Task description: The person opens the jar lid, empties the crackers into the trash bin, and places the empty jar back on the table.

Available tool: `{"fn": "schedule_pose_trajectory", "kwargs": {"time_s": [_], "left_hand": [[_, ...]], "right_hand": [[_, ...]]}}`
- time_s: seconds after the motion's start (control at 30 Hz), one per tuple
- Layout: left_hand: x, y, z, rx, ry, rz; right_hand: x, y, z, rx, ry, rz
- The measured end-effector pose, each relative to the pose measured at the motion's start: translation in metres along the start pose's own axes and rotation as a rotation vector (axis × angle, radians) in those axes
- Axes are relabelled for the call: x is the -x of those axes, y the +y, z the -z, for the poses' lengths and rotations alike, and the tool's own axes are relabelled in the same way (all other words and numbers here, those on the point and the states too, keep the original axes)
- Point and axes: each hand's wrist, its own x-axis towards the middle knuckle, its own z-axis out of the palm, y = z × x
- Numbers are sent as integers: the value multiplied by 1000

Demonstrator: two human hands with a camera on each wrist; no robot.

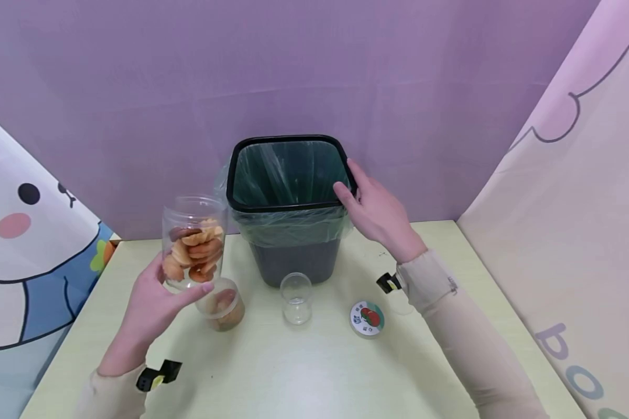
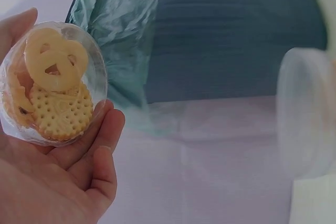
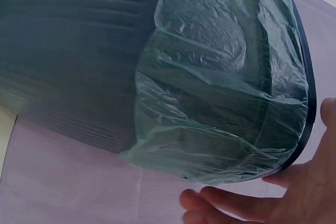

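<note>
My left hand (image 1: 154,305) grips a clear plastic jar (image 1: 194,244) of assorted cookies, raised at the left of the bin. In the left wrist view the jar's base faces the camera, showing a pretzel-shaped cookie (image 2: 55,61) and a round cracker (image 2: 62,111). My right hand (image 1: 377,212) is at the right side of the black bin rim (image 1: 288,208); its thumb reaches over the opening and its fingers lie outside. A green bag (image 3: 210,103) lines the dark bin (image 3: 68,51) and folds down over its outside.
A small cookie tub (image 1: 228,317) stands below the jar, partly hidden by it. In front of the bin is a small clear cup (image 1: 296,299). A round lid with a tomato picture (image 1: 367,319) lies to its right. A purple cloth (image 1: 293,70) hangs behind the table (image 1: 293,378).
</note>
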Motion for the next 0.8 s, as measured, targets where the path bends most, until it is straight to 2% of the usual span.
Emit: {"fn": "schedule_pose_trajectory", "kwargs": {"time_s": [0.17, 0.33, 0.63, 0.8], "left_hand": [[-7, 7, 8, -39, 14, -3], [-13, 16, 13, -80, 38, -26], [-30, 36, 20, -158, 56, -88], [-42, 48, 23, -258, 63, -97]], "right_hand": [[-11, -5, 0, 39, -97, -87], [-16, -7, 2, 42, -150, -133], [-15, -9, 6, 114, -180, -158], [-15, -11, 9, 139, -198, -172]]}}
